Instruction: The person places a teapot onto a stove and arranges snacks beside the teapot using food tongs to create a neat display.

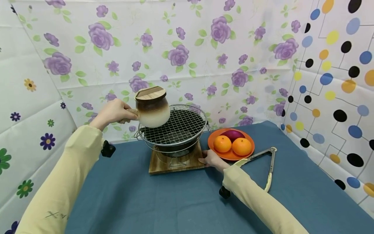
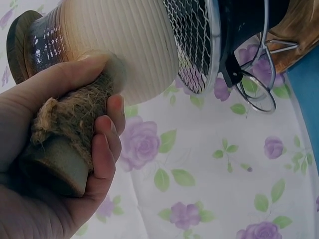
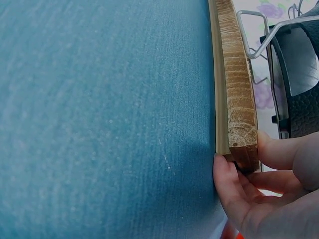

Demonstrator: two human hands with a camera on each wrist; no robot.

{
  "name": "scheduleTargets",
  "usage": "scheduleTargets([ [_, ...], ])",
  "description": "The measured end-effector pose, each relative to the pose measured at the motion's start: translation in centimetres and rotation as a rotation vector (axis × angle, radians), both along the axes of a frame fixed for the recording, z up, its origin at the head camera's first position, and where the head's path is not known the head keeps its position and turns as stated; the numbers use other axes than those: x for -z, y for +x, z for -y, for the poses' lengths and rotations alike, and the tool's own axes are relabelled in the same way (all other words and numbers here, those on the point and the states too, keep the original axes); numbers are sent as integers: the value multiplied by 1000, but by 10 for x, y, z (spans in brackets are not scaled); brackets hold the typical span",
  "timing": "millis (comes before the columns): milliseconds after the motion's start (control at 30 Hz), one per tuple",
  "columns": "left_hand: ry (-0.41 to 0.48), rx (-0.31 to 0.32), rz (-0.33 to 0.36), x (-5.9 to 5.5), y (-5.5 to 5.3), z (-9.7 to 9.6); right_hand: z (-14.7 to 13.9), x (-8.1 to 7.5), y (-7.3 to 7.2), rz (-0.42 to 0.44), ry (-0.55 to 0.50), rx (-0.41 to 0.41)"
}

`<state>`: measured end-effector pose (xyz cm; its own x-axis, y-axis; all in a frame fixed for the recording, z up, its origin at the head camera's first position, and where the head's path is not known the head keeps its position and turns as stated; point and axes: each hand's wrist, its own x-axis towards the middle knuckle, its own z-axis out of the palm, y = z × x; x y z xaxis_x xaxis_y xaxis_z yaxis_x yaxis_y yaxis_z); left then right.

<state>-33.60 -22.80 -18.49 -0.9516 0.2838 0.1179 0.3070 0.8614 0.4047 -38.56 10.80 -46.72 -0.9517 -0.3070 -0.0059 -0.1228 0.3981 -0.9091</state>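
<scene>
My left hand (image 1: 115, 112) grips the twine-wrapped side handle (image 2: 75, 114) of a ceramic teapot (image 1: 155, 113). The pot is ribbed cream below and glossy brown above, with a wooden lid (image 1: 150, 93) on top. It overlaps the left part of a round wire grill rack (image 1: 184, 125) in the head view. That rack tops a black stove (image 1: 175, 148) standing on a square wooden board (image 1: 163, 165). My right hand (image 1: 214, 160) pinches the board's right front corner, thumb on the upper face and fingers at the lower edge, as the right wrist view shows.
An orange plate (image 1: 230, 157) holding two oranges (image 1: 242, 146) and a purple oval item (image 1: 232, 134) sits right of the board. Metal tongs (image 1: 272, 159) lie spread beside it, partly behind the right sleeve. Blue cloth (image 1: 146, 201) covers the table; patterned curtains (image 1: 181, 58) enclose it.
</scene>
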Motion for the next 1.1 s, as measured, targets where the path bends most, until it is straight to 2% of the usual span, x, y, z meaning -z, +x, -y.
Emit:
scheduleTargets([
  [67, 2, -5, -10, 1, -2, -3, 1, -4, 3, 20, -6, 9],
  [133, 0, -8, -18, 2, -3, -5, 7, -31, 24, 57, 43, 65],
  [233, -2, -15, -25, 4, -5, -7, 11, -44, 37, 55, 55, 78],
  [333, -2, -14, -27, 5, -6, -8, 12, -49, 41, 51, 55, 75],
  [500, 6, -9, -23, 7, -9, -11, 11, -47, 40, 63, 46, 81],
  [767, 23, -32, -32, 12, -17, -15, 12, -49, 39, 77, 121, 122],
  [900, 23, -15, -45, 13, -19, -17, 9, -37, 26, 75, 100, 104],
  [933, 25, -16, -45, 13, -20, -17, 5, -22, 14, 39, 63, 66],
  [967, 25, -14, -48, 14, -20, -18, 4, -19, 11, 36, 59, 56],
  [1033, 20, -12, -54, 15, -21, -18, 3, -15, 8, 36, 48, 44],
  [1100, 21, -20, -56, 15, -22, -19, 4, -20, 12, 31, 43, 46],
])
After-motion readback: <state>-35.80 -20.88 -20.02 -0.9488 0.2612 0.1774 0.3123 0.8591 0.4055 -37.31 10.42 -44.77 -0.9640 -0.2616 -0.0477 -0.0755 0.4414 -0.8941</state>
